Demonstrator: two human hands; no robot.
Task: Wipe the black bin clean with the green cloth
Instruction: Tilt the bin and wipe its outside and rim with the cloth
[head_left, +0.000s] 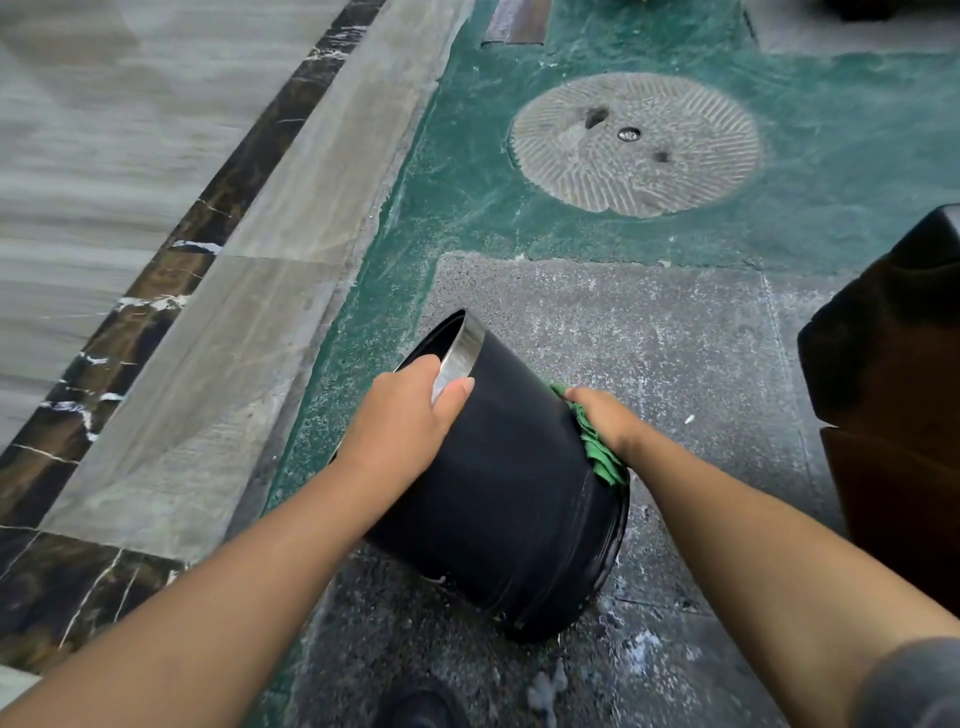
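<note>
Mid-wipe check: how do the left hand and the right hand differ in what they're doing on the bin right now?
The left hand clamps the metal rim at the black bin's open end, thumb outside, fingers inside; the right hand lies flatter on the side wall. The left hand grips bare; the right hand presses the green cloth against the bin. The left sits at the mouth; the right is nearer the base. Both touch the tilted bin.

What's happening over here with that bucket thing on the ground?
A person is cleaning a black bin. It is tipped over, its open mouth facing away. The left hand grips its shiny metal rim to steady it, while the right hand presses a green cloth against the bin's outer side. The pavement near the bin's base looks wet with a few suds.
</note>
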